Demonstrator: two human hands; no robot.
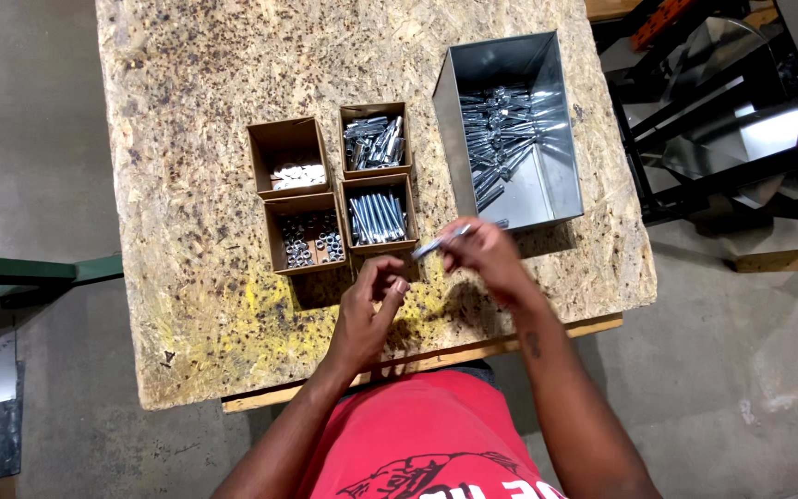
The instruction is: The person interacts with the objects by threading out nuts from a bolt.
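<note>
Right hand (484, 249) holds bolt (440, 243)

A long shiny silver bolt (440, 242) is pinched in the fingers of the right hand (484, 251). It lies tilted, almost flat, and sticks out to the left, toward the left hand (368, 310). Its far tip hangs in the air just above the left hand and does not touch it. The left hand's fingers are curled together, and anything small in them is hidden.
</note>
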